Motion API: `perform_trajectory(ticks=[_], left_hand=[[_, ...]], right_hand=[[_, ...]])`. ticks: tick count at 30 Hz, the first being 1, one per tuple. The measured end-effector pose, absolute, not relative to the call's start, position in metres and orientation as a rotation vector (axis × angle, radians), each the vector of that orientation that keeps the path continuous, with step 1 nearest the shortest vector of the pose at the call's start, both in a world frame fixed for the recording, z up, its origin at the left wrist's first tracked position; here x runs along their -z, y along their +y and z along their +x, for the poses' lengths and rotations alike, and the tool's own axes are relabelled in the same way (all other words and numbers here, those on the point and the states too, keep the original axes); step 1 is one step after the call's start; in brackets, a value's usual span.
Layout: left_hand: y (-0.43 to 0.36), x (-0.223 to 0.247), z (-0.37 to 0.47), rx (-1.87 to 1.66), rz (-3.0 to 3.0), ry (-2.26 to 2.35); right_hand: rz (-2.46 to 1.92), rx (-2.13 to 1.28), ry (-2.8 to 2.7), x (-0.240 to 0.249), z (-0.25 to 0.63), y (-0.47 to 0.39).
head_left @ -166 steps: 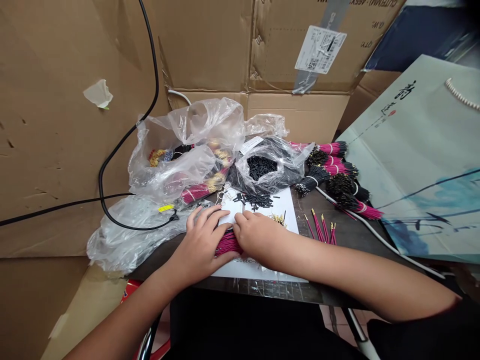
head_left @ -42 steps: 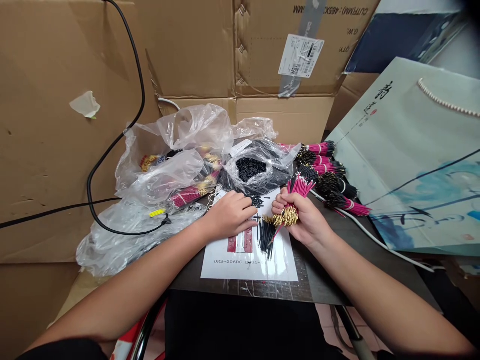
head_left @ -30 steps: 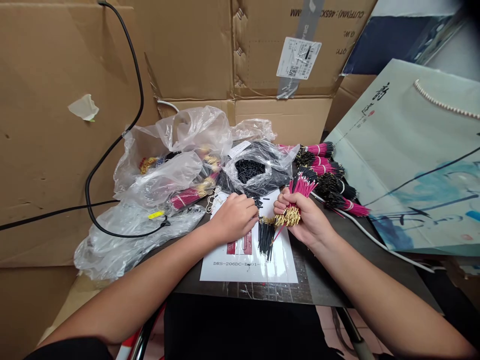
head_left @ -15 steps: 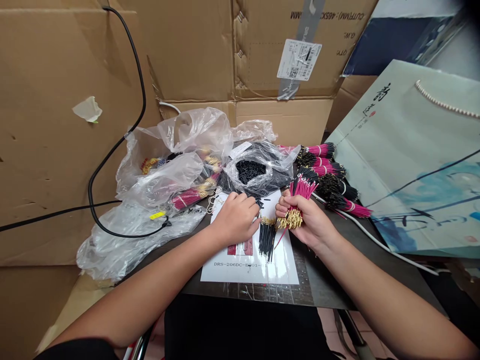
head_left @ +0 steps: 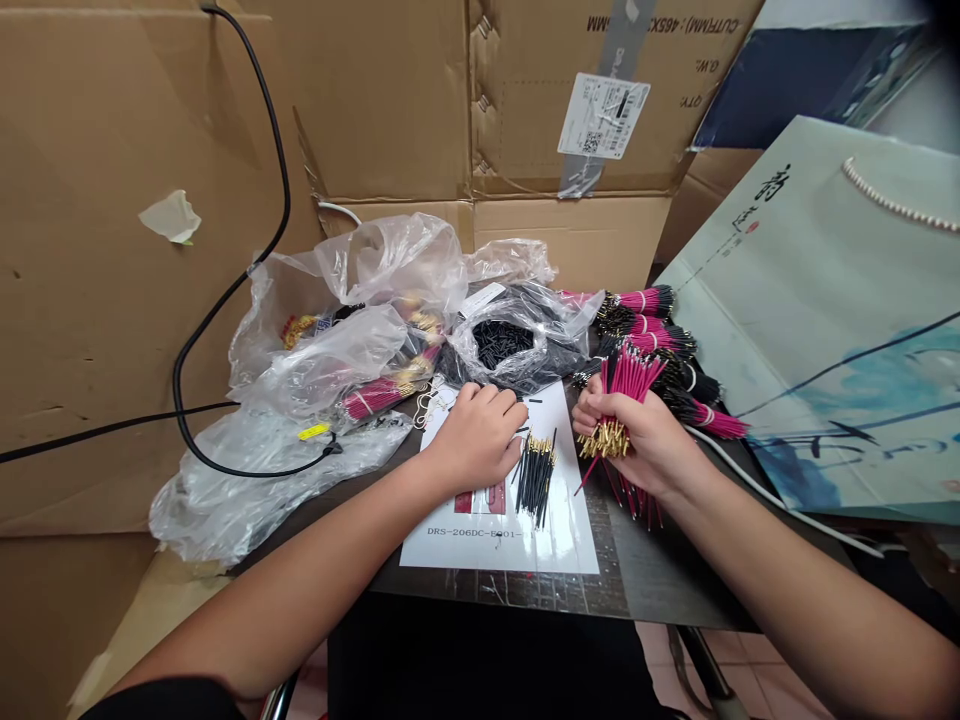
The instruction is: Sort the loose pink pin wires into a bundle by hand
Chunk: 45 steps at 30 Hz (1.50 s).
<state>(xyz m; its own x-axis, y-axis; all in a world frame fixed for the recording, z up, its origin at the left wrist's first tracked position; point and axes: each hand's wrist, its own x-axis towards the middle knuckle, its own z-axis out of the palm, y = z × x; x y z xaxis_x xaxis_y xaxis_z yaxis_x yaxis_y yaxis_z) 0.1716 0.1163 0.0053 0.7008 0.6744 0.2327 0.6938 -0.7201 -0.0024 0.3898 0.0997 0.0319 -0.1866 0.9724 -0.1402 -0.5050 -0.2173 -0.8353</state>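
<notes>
My right hand (head_left: 634,430) is closed around a bundle of pink-red wires (head_left: 634,375). Gold terminals stick out at its lower front, and a few red wires hang below the fist. My left hand (head_left: 484,437) rests on the printed white sheet (head_left: 491,550), fingers curled down; whatever lies under its fingertips is hidden. Just right of that hand, a loose row of black wires (head_left: 535,485) with gold terminals lies on the sheet. A few short black tubes (head_left: 534,401) are scattered behind it, in front of an open plastic bag (head_left: 491,370) full of such tubes (head_left: 504,342).
Tied pink and black wire bundles (head_left: 652,320) lie at the back right, beside a large pale paper bag (head_left: 840,330). Crumpled clear plastic bags (head_left: 315,350) with more bundles fill the left. Cardboard (head_left: 390,100) walls the back; a black cable (head_left: 178,390) loops at left.
My right hand has moved right with its wire bundle, away from the black wires. Those black wires now lie more spread out on the sheet. My left hand has barely shifted.
</notes>
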Motion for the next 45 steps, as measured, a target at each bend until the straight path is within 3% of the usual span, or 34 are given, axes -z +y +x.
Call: perform_trajectory(ticks=[20, 45], left_hand=[[0.111, -0.01, 0.151, 0.303, -3.043, -1.068], [0.115, -0.014, 0.145, 0.451, -3.122, -1.035]], right_hand=[[-0.982, -1.277, -1.41, -0.018, 0.389, 0.07], [-0.968, -1.2, -1.541, -0.003, 0.373, 0.053]])
